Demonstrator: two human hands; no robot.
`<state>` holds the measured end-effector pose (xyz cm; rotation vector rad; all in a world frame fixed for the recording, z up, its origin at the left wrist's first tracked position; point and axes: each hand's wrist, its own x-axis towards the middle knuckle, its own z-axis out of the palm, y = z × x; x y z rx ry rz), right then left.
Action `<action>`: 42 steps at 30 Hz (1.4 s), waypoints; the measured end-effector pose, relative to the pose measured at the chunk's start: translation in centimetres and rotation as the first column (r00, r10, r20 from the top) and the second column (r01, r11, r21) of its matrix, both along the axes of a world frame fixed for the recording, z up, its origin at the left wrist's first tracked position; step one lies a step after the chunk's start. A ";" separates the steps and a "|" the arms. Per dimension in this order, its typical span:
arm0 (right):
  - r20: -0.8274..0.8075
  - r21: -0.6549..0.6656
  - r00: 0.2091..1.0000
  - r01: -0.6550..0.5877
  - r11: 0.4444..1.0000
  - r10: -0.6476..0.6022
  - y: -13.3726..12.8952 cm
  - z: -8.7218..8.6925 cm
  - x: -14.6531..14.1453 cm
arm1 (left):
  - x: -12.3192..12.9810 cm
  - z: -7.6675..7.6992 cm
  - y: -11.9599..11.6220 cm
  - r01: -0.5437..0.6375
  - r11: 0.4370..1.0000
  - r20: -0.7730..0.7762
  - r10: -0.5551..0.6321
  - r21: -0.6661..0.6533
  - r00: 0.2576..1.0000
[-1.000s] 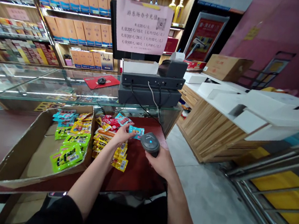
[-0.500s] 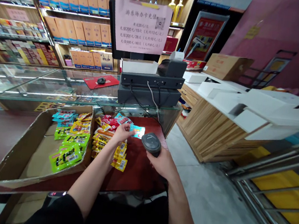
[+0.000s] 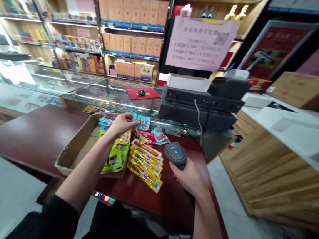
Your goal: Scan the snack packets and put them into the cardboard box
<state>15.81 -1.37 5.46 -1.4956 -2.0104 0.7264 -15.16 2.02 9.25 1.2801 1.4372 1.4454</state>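
Leftmost, dark red table top [image 3: 41, 132], then a cardboard tray [image 3: 60, 158] with green packets [image 3: 115, 158] and other snack packets inside. Across the tray, a bare forearm, blocking the view of part of its contents. Lower down, near the table's front edge, a lit phone [image 3: 104, 198]. Above the tray's far right part, the left hand [image 3: 125, 124], with thumb and fingers pinching a blue packet [image 3: 144, 122]. Behind, on glass, a black mouse [image 3: 142, 92] on a red mat [image 3: 152, 95]. Right of the tray, a sausage pack [image 3: 147, 149] and overlapping yellow packets [image 3: 146, 166], with red packets [image 3: 146, 135] just beyond. Further right, the right hand [image 3: 191, 176], closed around the handle of a scanner [image 3: 175, 154] above the table. Behind, stacked dark units [image 3: 197, 118] with hanging cables. Rightmost, a wooden cabinet [image 3: 282, 161] bearing boxes.
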 end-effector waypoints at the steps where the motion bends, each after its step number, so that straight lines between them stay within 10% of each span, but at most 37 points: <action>1: 0.000 -0.004 1.000 -0.027 1.000 0.027 0.2 0.1 -0.8 | -2.2 0.4 -0.1 -0.013 1.000 0.029 0.013 -0.009 1.000; 8: 0.054 0.003 0.995 -0.088 0.996 0.087 1.3 0.8 -6.3 | -14.0 -1.3 1.8 -0.223 0.956 0.203 0.260 -0.190 0.944; 14: 0.009 0.032 0.994 -0.106 0.994 0.106 1.3 1.1 -8.9 | -17.4 -4.0 2.7 -0.408 0.856 -0.053 0.413 -0.317 0.909; 20: 0.026 0.018 0.991 -0.132 0.991 0.132 1.5 1.2 -9.1 | -18.0 -4.2 2.7 -0.378 0.886 -0.249 0.315 -0.267 0.916; 27: 0.054 0.005 0.998 -0.020 1.000 0.020 1.7 1.4 -5.2 | -8.5 -2.0 4.3 -0.104 0.977 -0.414 0.017 -0.189 0.910; 33: 0.056 0.053 0.991 0.118 0.992 -0.121 0.5 1.5 0.7 | 4.1 -0.5 7.8 0.125 0.968 -0.687 -0.244 -0.219 0.684; 42: 0.013 0.011 0.951 0.308 0.951 -0.308 -2.6 0.0 6.8 | 12.0 -6.8 13.2 0.035 0.912 -0.880 -0.405 -0.409 0.249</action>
